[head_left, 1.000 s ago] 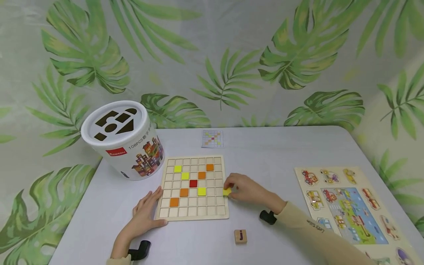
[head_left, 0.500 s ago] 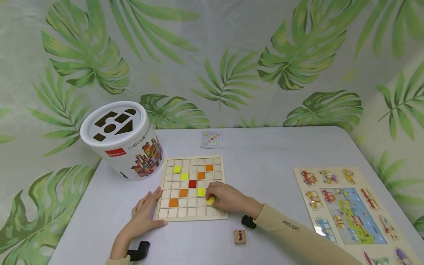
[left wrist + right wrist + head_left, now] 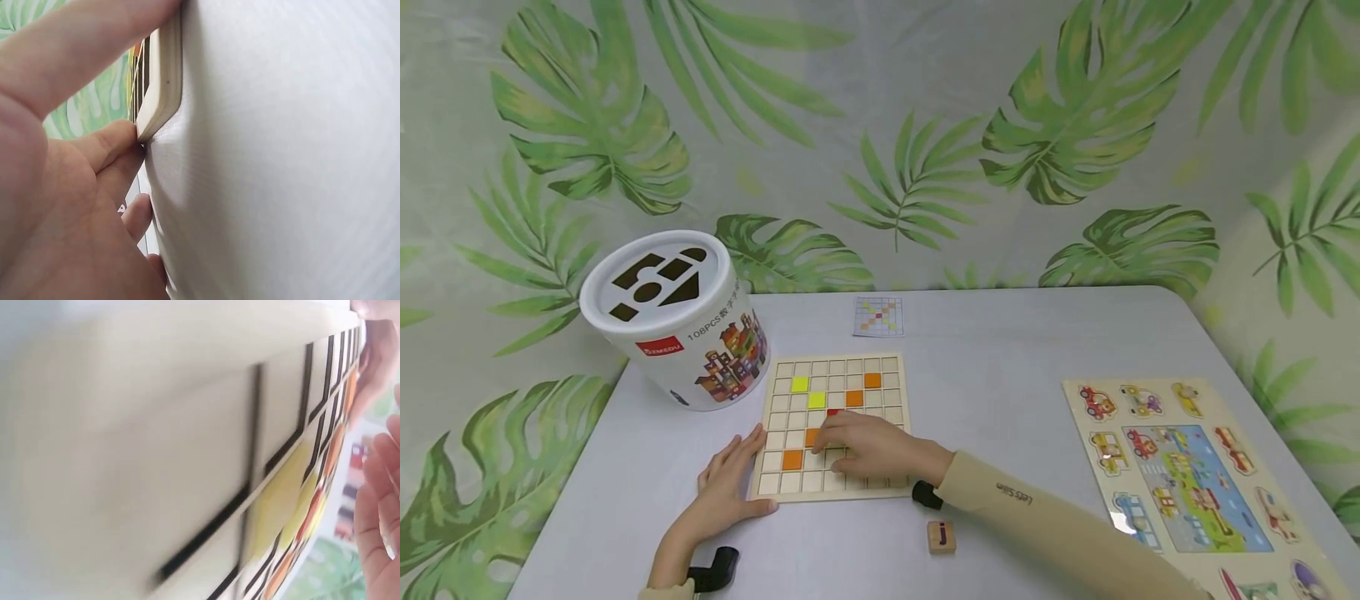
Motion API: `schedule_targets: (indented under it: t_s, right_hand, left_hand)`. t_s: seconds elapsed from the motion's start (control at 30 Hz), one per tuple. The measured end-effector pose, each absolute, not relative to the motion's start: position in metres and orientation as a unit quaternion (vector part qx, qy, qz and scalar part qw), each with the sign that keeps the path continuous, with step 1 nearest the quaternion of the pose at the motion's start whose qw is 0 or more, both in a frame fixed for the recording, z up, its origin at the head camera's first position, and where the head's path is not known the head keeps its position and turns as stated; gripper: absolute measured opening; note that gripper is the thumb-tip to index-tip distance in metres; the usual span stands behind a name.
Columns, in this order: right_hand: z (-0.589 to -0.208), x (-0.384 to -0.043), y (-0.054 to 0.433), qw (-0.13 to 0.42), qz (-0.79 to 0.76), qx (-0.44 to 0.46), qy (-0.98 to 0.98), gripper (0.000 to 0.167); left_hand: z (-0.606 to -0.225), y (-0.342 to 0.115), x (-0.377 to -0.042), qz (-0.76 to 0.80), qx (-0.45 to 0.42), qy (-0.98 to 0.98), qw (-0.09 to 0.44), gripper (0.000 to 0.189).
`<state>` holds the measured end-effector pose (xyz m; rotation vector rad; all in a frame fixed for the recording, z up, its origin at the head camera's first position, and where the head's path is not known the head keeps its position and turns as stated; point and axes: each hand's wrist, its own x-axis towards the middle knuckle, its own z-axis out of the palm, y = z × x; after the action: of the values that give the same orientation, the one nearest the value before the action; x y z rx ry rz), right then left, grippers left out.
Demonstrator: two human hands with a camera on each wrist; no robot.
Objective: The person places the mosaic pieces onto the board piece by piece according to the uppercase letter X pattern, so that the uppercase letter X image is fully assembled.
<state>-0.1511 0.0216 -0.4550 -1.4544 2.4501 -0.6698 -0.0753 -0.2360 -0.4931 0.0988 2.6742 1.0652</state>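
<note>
A wooden grid board (image 3: 770, 483) lies on the table, with yellow tiles (image 3: 800, 384), orange tiles (image 3: 792, 459) and one red tile (image 3: 835, 412) set in a diagonal cross. My left hand (image 3: 725, 482) rests against the board's left edge, thumb and fingers spread; the left wrist view shows fingertips touching the wooden edge (image 3: 165, 87). Over the lower middle of the board hovers my right hand (image 3: 880, 447), hiding several cells. Its fingers look loosely extended in the right wrist view, and nothing shows in them. Beneath, a yellow tile (image 3: 281, 497) sits in its cell.
Behind the board lies a small pattern card (image 3: 878, 317). A white block bucket (image 3: 677, 325) stands at the back left. A wooden letter block (image 3: 941, 537) lies in front, and a vehicle puzzle board (image 3: 1202, 483) is on the right.
My right hand has brought a yellow tile from the board's right edge onto a lower-right cell, let it go, and moved left across the grid. The left hand has stayed put.
</note>
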Motion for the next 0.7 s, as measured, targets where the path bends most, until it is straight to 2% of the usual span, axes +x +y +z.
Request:
schedule_targets:
  t_s: [0.3,0.7]
  right_hand:
    - [-0.459,-0.151,-0.019,0.099,-0.154,-0.561,0.808,0.032]
    - [-0.457,-0.157,-0.009,0.125,-0.192,-0.529,0.817,0.029]
  left_hand:
    - [-0.490,-0.234,-0.075,0.365,0.040,0.920,0.139,0.106]
    - [-0.491,-0.234,-0.076,0.373,0.046,0.917,0.131,0.106]
